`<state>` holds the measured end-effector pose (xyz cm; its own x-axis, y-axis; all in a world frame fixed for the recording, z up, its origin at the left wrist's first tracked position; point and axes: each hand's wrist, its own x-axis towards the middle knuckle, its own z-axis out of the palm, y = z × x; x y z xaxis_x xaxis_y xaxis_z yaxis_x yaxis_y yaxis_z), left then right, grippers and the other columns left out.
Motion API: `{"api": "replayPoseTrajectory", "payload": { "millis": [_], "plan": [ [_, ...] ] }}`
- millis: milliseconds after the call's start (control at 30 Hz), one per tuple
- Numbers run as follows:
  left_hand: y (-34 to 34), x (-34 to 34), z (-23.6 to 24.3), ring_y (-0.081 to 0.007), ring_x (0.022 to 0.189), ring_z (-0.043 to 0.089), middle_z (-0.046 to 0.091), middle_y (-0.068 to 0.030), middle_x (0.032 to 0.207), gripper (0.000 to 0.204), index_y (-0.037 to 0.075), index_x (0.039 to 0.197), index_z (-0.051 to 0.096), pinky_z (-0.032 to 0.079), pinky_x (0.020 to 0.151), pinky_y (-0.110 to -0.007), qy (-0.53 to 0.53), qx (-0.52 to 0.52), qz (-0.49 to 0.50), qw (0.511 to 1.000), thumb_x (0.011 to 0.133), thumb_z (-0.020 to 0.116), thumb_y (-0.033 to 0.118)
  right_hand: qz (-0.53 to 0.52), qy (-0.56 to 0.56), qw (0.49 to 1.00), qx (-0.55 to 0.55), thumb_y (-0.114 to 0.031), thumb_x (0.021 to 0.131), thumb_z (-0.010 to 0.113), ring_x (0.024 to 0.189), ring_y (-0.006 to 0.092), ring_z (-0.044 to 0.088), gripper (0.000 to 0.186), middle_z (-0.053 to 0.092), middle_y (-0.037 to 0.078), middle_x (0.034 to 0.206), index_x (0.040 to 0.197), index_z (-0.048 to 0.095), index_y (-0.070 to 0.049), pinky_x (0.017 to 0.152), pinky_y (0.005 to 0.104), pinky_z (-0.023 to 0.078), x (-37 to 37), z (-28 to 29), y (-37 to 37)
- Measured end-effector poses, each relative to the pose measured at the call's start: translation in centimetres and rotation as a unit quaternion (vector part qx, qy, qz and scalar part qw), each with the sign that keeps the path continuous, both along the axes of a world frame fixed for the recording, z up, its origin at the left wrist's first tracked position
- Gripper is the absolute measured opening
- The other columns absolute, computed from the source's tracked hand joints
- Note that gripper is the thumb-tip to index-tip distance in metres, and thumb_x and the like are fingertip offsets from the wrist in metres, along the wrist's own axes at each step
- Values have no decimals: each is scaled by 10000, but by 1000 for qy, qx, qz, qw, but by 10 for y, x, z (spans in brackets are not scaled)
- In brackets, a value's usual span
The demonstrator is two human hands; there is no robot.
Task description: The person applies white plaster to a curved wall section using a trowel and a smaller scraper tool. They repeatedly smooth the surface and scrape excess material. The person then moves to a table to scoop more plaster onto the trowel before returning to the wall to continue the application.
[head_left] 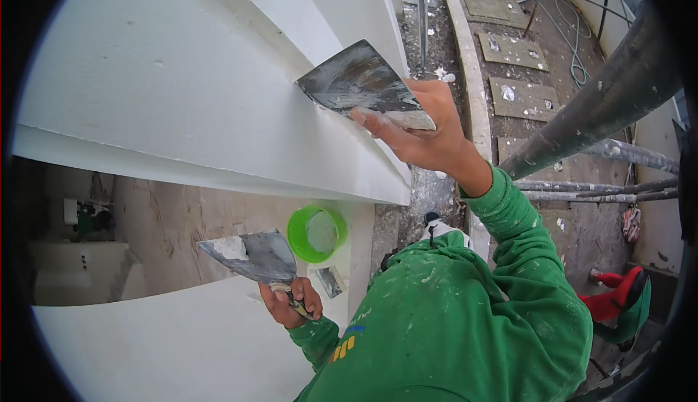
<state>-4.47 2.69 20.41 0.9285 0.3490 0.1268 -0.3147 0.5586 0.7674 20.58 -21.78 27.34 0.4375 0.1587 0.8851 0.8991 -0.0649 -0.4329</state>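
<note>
My right hand [436, 129] grips a broad metal putty knife [356, 78], thumb and fingers pressed on the blade's near end. One edge of that grey, smeared blade meets the white wall [160, 74] at its corner. Lower down, my left hand [291, 304] is closed round the handle of a second putty knife [265, 260]. A lump of white putty [231, 248] lies on its blade. Near the left hand stands a bright green bucket [296, 236] with pale paste inside. Beside it lies a small flat metal blade [331, 282].
Thick metal scaffold pipes [596, 96] cross the right side. Beyond them run a low concrete kerb [476, 104] and stepping slabs [512, 51], with a loose hose [578, 67]. Another person in red and green [618, 296] is at the lower right. A white ledge [182, 336] lies at lower left.
</note>
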Motion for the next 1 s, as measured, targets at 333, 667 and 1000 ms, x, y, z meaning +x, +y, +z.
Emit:
{"api": "replayPoseTrajectory", "payload": {
  "millis": [333,667,1000],
  "plan": [
    [-5,-2,0,-127,383,372,374,-87,764,575,13,1416,164,366,215,-250,11,86,37,996,972,441,252,51,145,984,-91,-11,777,694,622,300,639,161,669,152,801,932,678,30,548,313,491,-12,-68,-31],
    [-5,-2,-1,-134,396,385,378,-84,774,577,21,1411,145,384,219,-257,3,89,26,996,981,440,268,59,118,991,-37,-22,781,709,586,328,597,185,628,163,743,955,673,27,519,347,461,-5,-54,-2],
    [-4,-6,-5,-138,394,387,379,-82,781,563,31,1409,150,390,218,-258,16,64,47,997,983,436,264,-3,147,988,-51,-8,771,706,641,307,635,193,649,169,794,958,674,29,560,331,485,-13,-103,-30]
  ]
}}
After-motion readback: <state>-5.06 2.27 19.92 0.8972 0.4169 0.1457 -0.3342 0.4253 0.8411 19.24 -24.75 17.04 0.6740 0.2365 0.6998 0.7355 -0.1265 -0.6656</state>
